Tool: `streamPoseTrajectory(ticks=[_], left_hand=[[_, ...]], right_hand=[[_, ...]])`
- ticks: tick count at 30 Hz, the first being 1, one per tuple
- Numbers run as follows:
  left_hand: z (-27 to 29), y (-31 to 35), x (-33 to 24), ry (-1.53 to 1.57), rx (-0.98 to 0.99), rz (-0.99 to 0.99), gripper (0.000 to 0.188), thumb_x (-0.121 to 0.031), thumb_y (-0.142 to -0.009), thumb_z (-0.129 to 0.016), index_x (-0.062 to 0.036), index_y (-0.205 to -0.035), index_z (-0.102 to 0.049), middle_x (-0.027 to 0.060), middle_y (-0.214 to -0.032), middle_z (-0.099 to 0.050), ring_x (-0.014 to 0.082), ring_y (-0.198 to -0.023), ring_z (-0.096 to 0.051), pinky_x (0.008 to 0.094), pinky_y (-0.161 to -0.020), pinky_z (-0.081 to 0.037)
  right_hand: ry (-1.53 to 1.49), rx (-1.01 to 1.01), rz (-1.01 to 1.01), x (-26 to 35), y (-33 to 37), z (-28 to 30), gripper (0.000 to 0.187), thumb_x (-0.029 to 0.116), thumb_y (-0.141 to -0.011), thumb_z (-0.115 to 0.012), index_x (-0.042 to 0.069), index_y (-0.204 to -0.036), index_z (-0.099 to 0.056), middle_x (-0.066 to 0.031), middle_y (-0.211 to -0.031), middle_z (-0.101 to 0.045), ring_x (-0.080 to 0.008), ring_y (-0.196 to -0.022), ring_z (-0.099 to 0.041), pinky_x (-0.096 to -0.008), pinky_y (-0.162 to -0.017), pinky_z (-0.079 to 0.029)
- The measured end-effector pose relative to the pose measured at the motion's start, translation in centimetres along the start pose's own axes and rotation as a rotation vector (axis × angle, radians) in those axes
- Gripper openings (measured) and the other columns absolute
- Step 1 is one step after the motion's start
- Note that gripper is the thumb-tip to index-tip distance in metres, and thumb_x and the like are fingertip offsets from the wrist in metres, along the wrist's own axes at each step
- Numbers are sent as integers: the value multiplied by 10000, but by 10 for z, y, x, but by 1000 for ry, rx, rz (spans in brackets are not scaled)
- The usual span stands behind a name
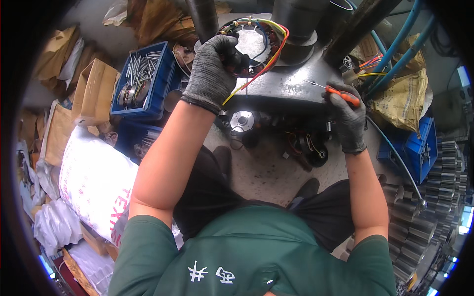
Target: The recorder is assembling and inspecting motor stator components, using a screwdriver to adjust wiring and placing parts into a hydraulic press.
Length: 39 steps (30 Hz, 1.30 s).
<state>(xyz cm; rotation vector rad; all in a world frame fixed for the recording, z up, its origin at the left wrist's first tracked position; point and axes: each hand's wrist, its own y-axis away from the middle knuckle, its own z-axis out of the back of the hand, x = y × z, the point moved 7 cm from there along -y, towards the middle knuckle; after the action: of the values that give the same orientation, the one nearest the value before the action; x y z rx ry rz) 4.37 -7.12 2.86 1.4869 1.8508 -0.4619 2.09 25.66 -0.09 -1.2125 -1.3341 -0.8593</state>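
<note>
At the far left, a white sack (94, 180) with red print lies near an open cardboard box (93, 93). Just right of the box is a blue bin (159, 92) holding metal rods (142, 64) and a wound metal part.

Next comes the left of the two gloved hands (212, 69), fingers curled closed around the near left side of a wire-wound ring (274, 43). The ring is held up at the near left part of the dark, shiny table (291, 89); whether it touches the surface cannot be told. Red and yellow wires (269, 64) run down its right side, the yellow one ending near the glove's cuff.

Below the table edge sits a round silver part (242, 121), and farther right a dark motor part (313, 150).

The right hand (349, 116) is closed on the orange handle of a screwdriver (351, 97), its thin shaft pointing left over the table, well apart from the ring.

Beyond are blue hoses (402, 32), a yellow sack (402, 101), and stacked toothed metal parts (412, 227).
</note>
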Motion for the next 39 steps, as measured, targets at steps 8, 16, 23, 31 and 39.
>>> streamPoseTrajectory(ticks=[8, 16, 23, 31, 39], left_hand=[[-2, -3, 10, 130, -110, 69, 170, -4, -797, -707, -91, -767, -564, -4, -605, -488, 146, -513, -443, 279, -552, -439], [10, -5, 5, 86, -115, 69, 130, -26, -786, -722, -57, -759, -598, 28, -651, -560, 169, -544, -491, 280, -564, -457], [1, -3, 8, 56, -74, 50, 152, -47, -784, -731, -69, -756, -583, 22, -645, -542, 169, -551, -499, 309, -609, -494], [-14, 10, 15, -161, 98, 2, 190, -112, -823, -697, -53, -980, -607, 39, -714, -575, 171, -586, -575, 433, -619, -625], [-32, 13, 62, -418, 234, 23, 452, -42, -819, -628, -19, -1269, -603, 112, -1020, -678, 204, -744, -709, 398, -672, -661]], right_hand=[[105, -8, 48, -27, -35, -33, 290, 15, -901, -734, -15, -1184, -680, -125, -1106, -723, -180, -981, -708, -299, -881, -598], [-274, 74, -273, -45, -33, -39, 143, 116, -892, -733, 11, -971, -675, -110, -917, -734, -191, -817, -702, -322, -760, -578], [-15, 53, -84, -19, -17, -36, 85, 69, -906, -713, 1, -957, -705, -95, -930, -733, -146, -803, -675, -270, -747, -543], [9, 191, 47, 45, 38, -53, 152, -50, -901, -651, -15, -1040, -600, -146, -1057, -695, -159, -867, -687, -287, -780, -562], [76, 194, 325, 65, 52, -51, 264, -126, -895, -652, -3, -1124, -604, -175, -1172, -685, -221, -1034, -706, -343, -912, -583]])
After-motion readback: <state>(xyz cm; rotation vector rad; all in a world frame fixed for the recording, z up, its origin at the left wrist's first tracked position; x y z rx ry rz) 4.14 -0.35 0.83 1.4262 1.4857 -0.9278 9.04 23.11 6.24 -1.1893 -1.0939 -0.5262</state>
